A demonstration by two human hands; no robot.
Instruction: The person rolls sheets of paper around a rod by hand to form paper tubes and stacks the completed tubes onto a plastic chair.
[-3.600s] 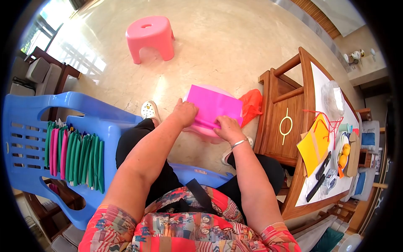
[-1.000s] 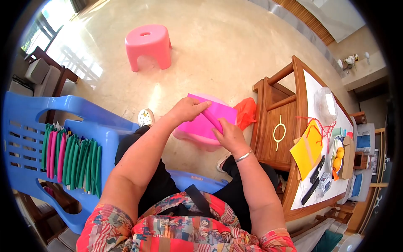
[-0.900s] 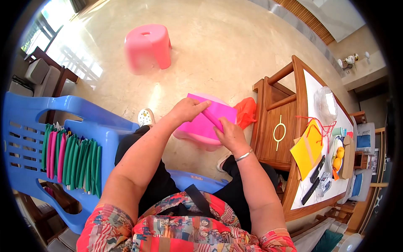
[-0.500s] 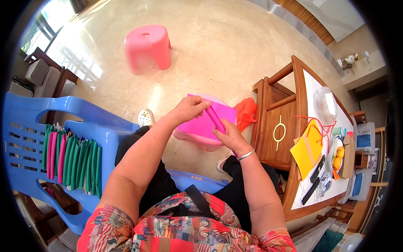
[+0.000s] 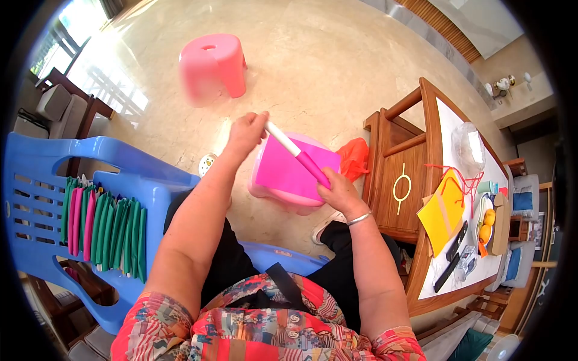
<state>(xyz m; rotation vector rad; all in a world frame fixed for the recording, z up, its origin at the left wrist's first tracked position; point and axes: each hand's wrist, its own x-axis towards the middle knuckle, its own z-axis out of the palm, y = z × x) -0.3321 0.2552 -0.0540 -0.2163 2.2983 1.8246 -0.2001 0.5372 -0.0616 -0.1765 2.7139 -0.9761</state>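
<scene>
My left hand (image 5: 247,135) is closed on the upper end of a smooth white rod (image 5: 282,138). The rod's lower part runs into a magenta roll (image 5: 312,167), whose bottom end my right hand (image 5: 341,195) grips. Whether the roll is paper or plastic I cannot tell. Rod and roll slant in one line above a flat magenta sheet (image 5: 280,171), which lies on a pale pink stool (image 5: 259,190). A silver bracelet (image 5: 359,218) circles my right wrist.
Several green and magenta rolls (image 5: 114,231) lie in a row on a blue plastic chair (image 5: 159,207) at left. A red plastic bag (image 5: 354,157) sits beside a wooden table (image 5: 415,210) bearing a yellow packet (image 5: 441,210) and oranges (image 5: 486,225). Ahead stands another pink stool (image 5: 214,63).
My left hand has moved up and left, and a length of white rod now shows out of the magenta roll. My right hand has shifted slightly right and down, still gripping the roll.
</scene>
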